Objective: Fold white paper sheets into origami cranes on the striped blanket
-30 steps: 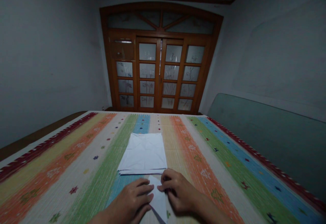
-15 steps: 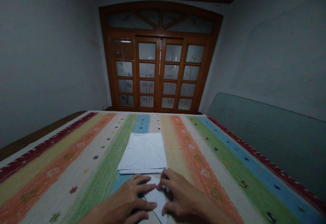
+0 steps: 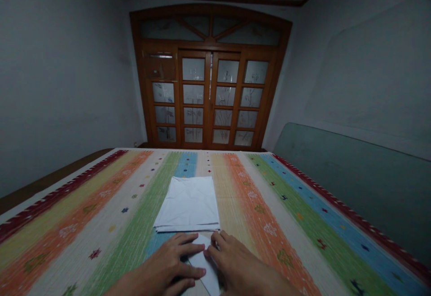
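Note:
A small folded piece of white paper [image 3: 210,277] lies on the cloth at the near edge of view, partly covered by both hands. My left hand [image 3: 166,262] rests flat on its left side, fingers spread and holding nothing. At the paper's right edge, my right hand [image 3: 235,260] has its fingers curled and pressed together on the paper; its thumb is hidden. Just beyond the fingertips sits a stack of white paper sheets [image 3: 188,202], roughly square, with slightly uneven near edges.
A striped, colourful tablecloth [image 3: 111,206] covers the table. To the right stands a pale green panel [image 3: 336,166] along the wall. Wooden doors with glass panes [image 3: 210,98] close off the far end.
My right hand has shifted slightly left and its thumb has tucked out of sight under the fingers. The left hand stays nearly where it was on the paper.

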Motion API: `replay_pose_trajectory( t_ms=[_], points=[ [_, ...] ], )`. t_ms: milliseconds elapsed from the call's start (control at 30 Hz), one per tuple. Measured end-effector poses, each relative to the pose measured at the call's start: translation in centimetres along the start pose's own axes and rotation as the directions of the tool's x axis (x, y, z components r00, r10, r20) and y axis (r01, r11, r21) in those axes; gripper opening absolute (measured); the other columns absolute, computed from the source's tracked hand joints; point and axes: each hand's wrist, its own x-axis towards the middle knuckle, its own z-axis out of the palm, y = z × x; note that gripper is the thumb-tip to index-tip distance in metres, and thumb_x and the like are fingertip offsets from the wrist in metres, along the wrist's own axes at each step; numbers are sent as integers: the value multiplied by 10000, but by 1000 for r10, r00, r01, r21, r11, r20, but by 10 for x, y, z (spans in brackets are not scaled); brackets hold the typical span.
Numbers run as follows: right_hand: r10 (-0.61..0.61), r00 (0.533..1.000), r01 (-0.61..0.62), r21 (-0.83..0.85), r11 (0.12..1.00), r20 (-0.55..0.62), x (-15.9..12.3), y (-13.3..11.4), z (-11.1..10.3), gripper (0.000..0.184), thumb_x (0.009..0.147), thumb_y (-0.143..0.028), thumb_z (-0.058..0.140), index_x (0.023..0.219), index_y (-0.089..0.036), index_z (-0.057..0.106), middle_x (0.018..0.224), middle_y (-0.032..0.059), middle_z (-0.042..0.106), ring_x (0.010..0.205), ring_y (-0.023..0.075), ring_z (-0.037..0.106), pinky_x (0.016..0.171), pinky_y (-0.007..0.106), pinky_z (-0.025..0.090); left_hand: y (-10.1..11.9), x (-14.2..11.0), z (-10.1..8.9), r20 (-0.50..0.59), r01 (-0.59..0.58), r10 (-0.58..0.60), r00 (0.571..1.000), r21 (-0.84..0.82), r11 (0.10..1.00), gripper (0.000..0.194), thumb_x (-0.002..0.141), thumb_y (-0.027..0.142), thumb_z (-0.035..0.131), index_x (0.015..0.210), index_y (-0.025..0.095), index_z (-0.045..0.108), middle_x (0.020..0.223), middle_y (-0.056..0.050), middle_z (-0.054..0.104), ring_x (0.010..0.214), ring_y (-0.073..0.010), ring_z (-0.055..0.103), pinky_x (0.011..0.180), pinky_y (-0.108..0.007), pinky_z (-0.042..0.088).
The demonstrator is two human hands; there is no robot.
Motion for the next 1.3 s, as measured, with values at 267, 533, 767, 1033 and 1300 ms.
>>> replay_pose_trajectory(
  t_ms=[267,533,767,1033,1300],
  points=[
    [68,997,-69,-29,997,-34,10,-3,6,736,714,-498,881,1293,-126,619,1413,241,561,1300,446,502,1097,579,411,-1,4,7,-12,33,-32,999,111,993,486,901,155,681,1347,340,629,1408,-63,667,1315,-332,598,1065,-517,532],
    [92,996,-93,-130,987,-15,17,-20,-1,460,822,-248,721,1245,-84,644,1329,234,616,1249,390,559,1072,494,460,-6,4,16,-125,2,26,992,218,976,320,924,185,683,1235,259,671,1232,-88,754,1132,-297,701,961,-424,599],
    [94,995,-96,-113,989,-23,17,-19,-4,504,844,-428,749,1208,-92,660,1285,214,636,1192,391,587,1029,499,487,-5,3,17,-215,-18,73,974,252,968,285,919,174,677,1195,245,666,1175,-62,777,1092,-278,709,938,-389,599],
    [66,995,-77,-149,986,-74,22,-20,0,403,822,-364,734,1133,-112,687,1194,213,681,1087,385,625,939,463,511,-5,13,25,-290,-18,94,952,255,967,162,983,159,578,1046,231,709,882,-73,801,778,-246,744,725,-333,580],
    [146,949,-146,23,989,-280,21,-12,9,186,849,-136,555,979,-162,686,1036,138,731,951,271,656,855,362,486,0,14,21,-439,107,-93,894,8,994,176,969,204,606,1119,257,681,967,-61,771,865,-243,722,765,-334,574]
  ],
)
